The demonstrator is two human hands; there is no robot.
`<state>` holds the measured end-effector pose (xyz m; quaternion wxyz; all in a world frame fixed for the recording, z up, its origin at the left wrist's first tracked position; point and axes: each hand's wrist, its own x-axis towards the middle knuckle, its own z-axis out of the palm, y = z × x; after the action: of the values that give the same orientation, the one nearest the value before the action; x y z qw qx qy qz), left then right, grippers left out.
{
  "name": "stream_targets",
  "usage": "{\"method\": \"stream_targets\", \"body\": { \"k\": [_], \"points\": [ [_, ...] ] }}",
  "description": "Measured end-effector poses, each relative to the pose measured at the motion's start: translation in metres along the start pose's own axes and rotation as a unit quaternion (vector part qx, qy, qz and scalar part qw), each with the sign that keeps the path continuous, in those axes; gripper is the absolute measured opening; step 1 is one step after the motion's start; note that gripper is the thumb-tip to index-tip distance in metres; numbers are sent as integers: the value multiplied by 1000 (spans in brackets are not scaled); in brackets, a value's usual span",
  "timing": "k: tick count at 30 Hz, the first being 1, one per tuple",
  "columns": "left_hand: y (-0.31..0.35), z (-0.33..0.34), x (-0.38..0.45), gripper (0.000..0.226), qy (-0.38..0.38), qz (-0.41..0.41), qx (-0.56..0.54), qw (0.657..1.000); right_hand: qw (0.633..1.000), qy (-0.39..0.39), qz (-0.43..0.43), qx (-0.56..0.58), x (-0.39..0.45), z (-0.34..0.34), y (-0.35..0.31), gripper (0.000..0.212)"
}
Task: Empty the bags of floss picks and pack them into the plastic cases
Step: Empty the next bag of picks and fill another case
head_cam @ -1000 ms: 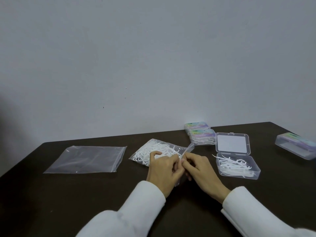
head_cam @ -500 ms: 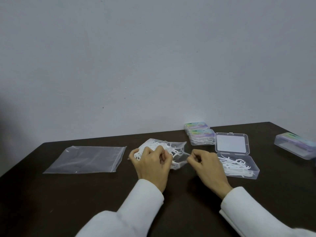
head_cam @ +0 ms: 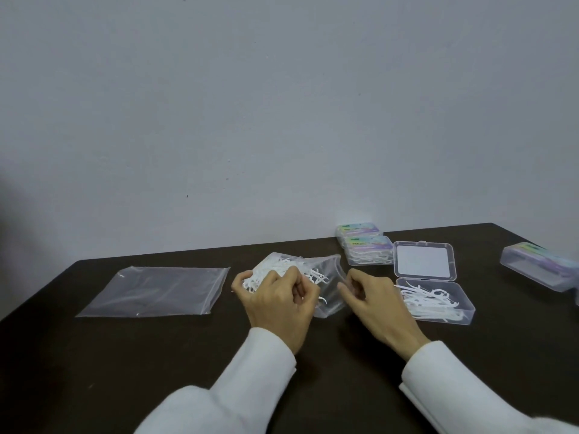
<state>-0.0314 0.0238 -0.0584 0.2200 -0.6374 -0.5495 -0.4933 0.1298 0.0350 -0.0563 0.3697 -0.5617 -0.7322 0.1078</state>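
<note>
The left hand grips a clear bag of floss picks from its left side, fingers curled round the bunched plastic. The right hand pinches the bag's open right edge between thumb and fingers. The bag sits on the dark counter between both hands. An open plastic case, partly filled with picks, lies just right of the right hand, lid folded back flat. Two closed cases stand behind it against the wall. Another case lies well apart at far right. A flat bag lies at left.
</note>
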Motion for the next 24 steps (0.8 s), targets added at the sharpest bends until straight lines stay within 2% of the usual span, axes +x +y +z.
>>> {"method": "stream_targets", "body": {
  "k": [4, 8, 11, 14, 15, 16, 18, 20, 22, 24],
  "points": [
    [-10, 0, 7, 28, 7, -33, 16, 999, 999, 0, 51, 16, 4, 2, 6, 32],
    [-11, -1, 10, 28, -1, -56, 11, 998, 994, -32, 86, 65, 3, 3, 2, 33],
    [-14, 1, 8, 32, -70, -44, -56, 995, 985, -26, 78, 151, 2, 0, -1, 31],
    [-18, 3, 7, 42, -161, -52, -157, 973, 967, -32, 96, 236, 4, 3, 2, 30],
    [-19, 4, 8, 40, -174, -59, -181, 966, 945, -37, 120, 304, 6, 5, 2, 29],
    [-20, 5, 9, 35, -183, -62, -189, 963, 908, -44, 155, 388, 7, 5, 1, 26],
    [-24, 9, 13, 24, -208, -45, -170, 962, 812, -60, 215, 540, 9, 4, -4, 23],
    [-29, 12, 15, 39, -264, -31, -181, 947, 740, -71, 241, 624, 9, 1, -10, 24],
    [-33, 12, 16, 65, -327, -35, -199, 923, 712, -76, 261, 647, 9, -1, -10, 30],
    [-37, 10, 18, 87, -370, -29, -201, 906, 710, -66, 284, 641, 9, -3, -9, 40]
  ]
}}
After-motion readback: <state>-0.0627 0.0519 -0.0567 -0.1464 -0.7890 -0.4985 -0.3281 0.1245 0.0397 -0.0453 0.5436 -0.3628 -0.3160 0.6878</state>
